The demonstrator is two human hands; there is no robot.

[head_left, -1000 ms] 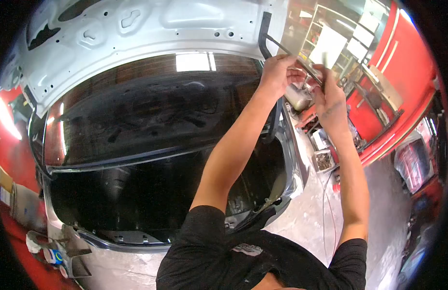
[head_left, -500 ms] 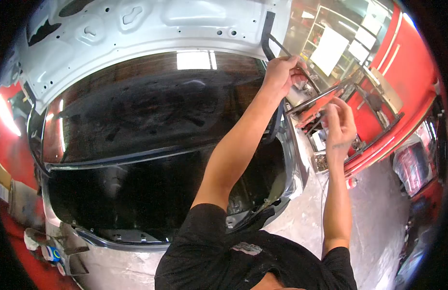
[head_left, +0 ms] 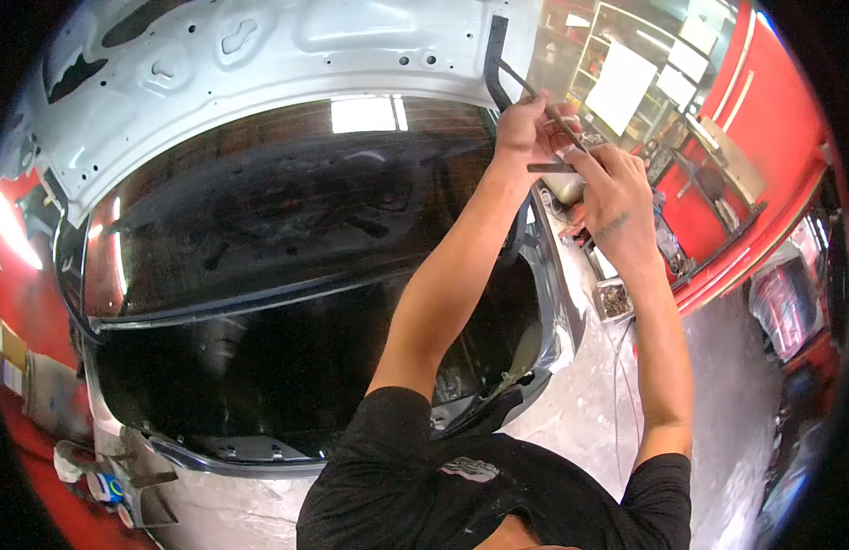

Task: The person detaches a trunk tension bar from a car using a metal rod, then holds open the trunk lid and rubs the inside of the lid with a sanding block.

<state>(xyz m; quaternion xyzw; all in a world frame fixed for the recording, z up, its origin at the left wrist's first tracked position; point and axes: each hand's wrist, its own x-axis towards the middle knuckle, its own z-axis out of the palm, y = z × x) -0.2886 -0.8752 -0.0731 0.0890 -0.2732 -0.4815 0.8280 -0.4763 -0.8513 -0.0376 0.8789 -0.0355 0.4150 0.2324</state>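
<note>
Raised pale trunk lid (head_left: 388, 41) taken as the landmark; from where I stand, a person in a black T-shirt (head_left: 388, 486) has both arms stretched out toward its right end. A dark hinge arm (head_left: 496, 60) is set at that end of the lid, and a thin dark rod (head_left: 564, 126) slants from the hinge arm downward and away from the lid; this is the thing being worked on. Left hand (head_left: 531, 131), just below the lid's right corner: fingers curled round the rod, which crosses between thumb and fingertips; how firmly they press, I cannot tell. Right hand (head_left: 618, 188), farther out from the lid: fingers closed on a short dark bar (head_left: 550, 168), whose flat end sticks out toward the left wrist; the rod's lower end reaches these fingers, contact unclear. Below the lid: dark rear glass (head_left: 287, 202), then the trunk opening (head_left: 259, 376), its interior mostly in shadow. Right of the lid and lower: a box of small parts (head_left: 614, 300), beside the pale floor (head_left: 571, 431). Far right of the lid: a red panel (head_left: 795, 119), with a plastic-wrapped bundle (head_left: 788, 307) below.
</note>
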